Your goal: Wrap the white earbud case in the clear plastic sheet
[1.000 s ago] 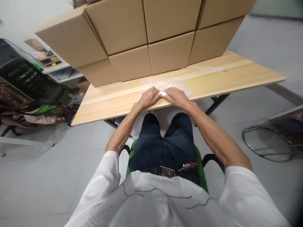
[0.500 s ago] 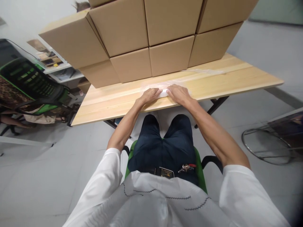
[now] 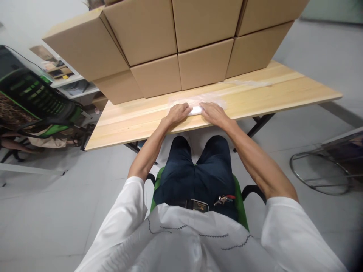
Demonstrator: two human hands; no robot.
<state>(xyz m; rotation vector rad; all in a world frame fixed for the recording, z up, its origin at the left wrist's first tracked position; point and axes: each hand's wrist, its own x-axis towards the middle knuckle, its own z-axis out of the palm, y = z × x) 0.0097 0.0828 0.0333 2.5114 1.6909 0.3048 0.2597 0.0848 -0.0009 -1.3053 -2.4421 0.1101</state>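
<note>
My left hand (image 3: 178, 112) and my right hand (image 3: 213, 112) lie side by side near the front edge of a light wooden table (image 3: 136, 121). Between them shows a small white object (image 3: 195, 110) that both hands press on, fingers curled over it. It sits inside or on a clear plastic bag (image 3: 198, 100) spread flat on the table just beyond my fingers. What the white object is, I cannot make out.
A stack of brown cardboard boxes (image 3: 170, 41) fills the back of the table. A second clear plastic sheet (image 3: 246, 82) lies at the right. A green-and-black mesh chair (image 3: 39, 102) stands to the left, a metal ring frame (image 3: 320, 170) on the floor to the right.
Both hands have slid a little away from me along the table with the white object. The plastic bag now lies flatter and narrower beyond the fingers.
</note>
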